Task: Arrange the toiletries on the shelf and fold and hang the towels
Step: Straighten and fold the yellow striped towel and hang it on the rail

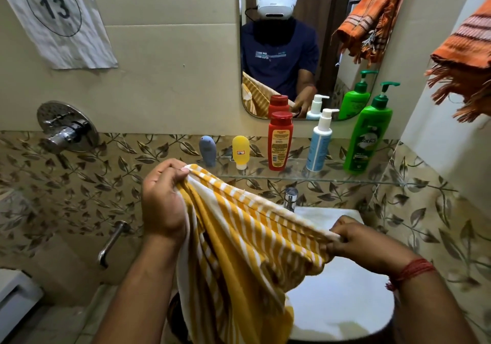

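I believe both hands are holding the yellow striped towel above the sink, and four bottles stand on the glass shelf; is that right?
Not quite: the head view shows five bottles on the glass shelf, not four. Both the left hand and right hand do hold the yellow striped towel above the sink.

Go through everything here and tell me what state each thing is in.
Yellow striped towel: unfolded, stretched between both hands.
Left hand: gripping the towel's upper edge.
Right hand: pinching its other end.
Orange towel: hanging.
Five bottles on glass shelf: upright, capped.
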Motion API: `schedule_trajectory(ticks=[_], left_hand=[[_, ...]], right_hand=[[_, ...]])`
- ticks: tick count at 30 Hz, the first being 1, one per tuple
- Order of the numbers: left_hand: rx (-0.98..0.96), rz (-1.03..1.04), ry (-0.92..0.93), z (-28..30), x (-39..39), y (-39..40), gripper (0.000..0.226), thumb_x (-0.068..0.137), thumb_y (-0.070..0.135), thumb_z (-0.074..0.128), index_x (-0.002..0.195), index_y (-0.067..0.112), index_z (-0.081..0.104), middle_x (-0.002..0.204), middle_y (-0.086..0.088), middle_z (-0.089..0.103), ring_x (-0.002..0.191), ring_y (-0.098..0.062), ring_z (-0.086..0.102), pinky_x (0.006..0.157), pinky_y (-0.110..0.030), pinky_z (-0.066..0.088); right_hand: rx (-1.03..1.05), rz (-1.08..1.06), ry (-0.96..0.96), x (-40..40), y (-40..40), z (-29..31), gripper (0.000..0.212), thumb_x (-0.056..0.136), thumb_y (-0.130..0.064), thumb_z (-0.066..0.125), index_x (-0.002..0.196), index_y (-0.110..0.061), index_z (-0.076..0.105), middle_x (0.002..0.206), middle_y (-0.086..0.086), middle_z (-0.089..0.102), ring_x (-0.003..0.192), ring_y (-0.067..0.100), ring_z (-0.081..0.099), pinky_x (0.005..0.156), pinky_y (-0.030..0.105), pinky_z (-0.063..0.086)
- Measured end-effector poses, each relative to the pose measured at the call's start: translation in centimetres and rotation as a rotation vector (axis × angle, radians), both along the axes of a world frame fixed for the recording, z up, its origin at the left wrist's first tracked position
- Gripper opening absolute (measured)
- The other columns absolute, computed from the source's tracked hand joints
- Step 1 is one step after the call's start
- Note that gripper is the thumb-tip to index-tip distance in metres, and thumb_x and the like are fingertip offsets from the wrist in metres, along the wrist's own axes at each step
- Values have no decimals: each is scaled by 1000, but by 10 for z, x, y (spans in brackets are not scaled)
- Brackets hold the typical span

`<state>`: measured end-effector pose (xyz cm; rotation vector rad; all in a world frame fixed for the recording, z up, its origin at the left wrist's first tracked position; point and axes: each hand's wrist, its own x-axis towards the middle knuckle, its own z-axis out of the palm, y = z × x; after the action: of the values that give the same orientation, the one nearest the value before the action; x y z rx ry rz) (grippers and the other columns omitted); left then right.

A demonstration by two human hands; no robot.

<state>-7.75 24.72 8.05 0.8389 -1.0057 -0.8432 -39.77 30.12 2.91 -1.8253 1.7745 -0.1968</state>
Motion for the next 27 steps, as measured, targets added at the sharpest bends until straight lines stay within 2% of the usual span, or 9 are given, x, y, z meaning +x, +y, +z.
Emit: schedule_trajectory(ticks=[2, 6, 11, 14, 17, 21, 23, 25, 27], left_hand=[[-6, 87, 23, -2, 2, -2, 19, 73, 10, 48, 57, 19, 53, 62, 4, 50, 64, -12, 49, 61, -23, 43], [7, 152, 7, -5, 6, -4, 13, 74, 11, 47, 63, 13, 53, 67, 1, 52, 67, -12, 52, 64, -23, 46], [-1, 166, 13, -4, 2, -3, 24, 75, 11, 47, 56, 23, 57, 58, 14, 54, 62, -5, 52, 61, -20, 46], [0, 166, -5, -1, -2, -1, 14, 74, 13, 47, 61, 15, 53, 64, 2, 50, 66, -12, 48, 64, -26, 43], [0, 177, -3, 0, -5, 1, 12, 74, 14, 47, 63, 14, 51, 66, 1, 49, 63, -8, 48, 62, -21, 43], [7, 180, 20, -2, -4, -2, 20, 79, 12, 48, 60, 18, 53, 58, 12, 51, 58, -2, 50, 57, -15, 44], [6, 187, 35, -3, -5, -3, 21, 80, 9, 48, 61, 16, 52, 58, 11, 50, 58, -3, 49, 57, -15, 44], [4, 209, 43, -3, -7, -3, 23, 84, 6, 48, 62, 14, 51, 61, 5, 49, 56, -2, 48, 55, -14, 43], [12, 257, 48, -3, -7, -4, 29, 88, 0, 47, 62, 14, 51, 62, 3, 48, 52, 1, 47, 53, -12, 42]], right_hand=[[-88, -50, -9, -4, 2, 8, 28, 86, -52, 64, 76, -27, 68, 94, -2, 57, 86, 12, 59, 78, 30, 46], [-354, -104, -195, -5, 10, 20, 19, 89, -21, 70, 72, -23, 61, 74, -1, 61, 74, 18, 60, 67, 34, 47], [-614, -211, -517, 4, 4, 5, 29, 87, 5, 60, 93, -23, 54, 82, -6, 60, 75, 12, 60, 66, 30, 50], [-815, -403, -767, 20, -2, -9, 41, 90, 12, 54, 114, -22, 50, 103, -4, 61, 89, -1, 64, 78, 16, 53], [-914, -497, -833, 29, -7, -23, 33, 96, 6, 52, 111, -22, 56, 107, -5, 64, 97, -2, 63, 85, 12, 51], [-857, -464, -935, 31, -8, -31, 26, 98, -3, 53, 99, -26, 66, 94, -18, 72, 88, 1, 67, 78, 17, 56], [-814, -457, -975, 28, -9, -34, 24, 97, -7, 56, 97, -27, 69, 93, -12, 73, 88, 7, 68, 78, 20, 57], [-714, -396, -1131, 26, -8, -34, 8, 90, -23, 65, 94, -25, 72, 93, -4, 73, 91, 16, 67, 80, 25, 57], [-555, -284, -1382, 23, -4, -31, 21, 78, -38, 75, 91, -22, 74, 92, 3, 71, 86, 15, 67, 76, 24, 57]])
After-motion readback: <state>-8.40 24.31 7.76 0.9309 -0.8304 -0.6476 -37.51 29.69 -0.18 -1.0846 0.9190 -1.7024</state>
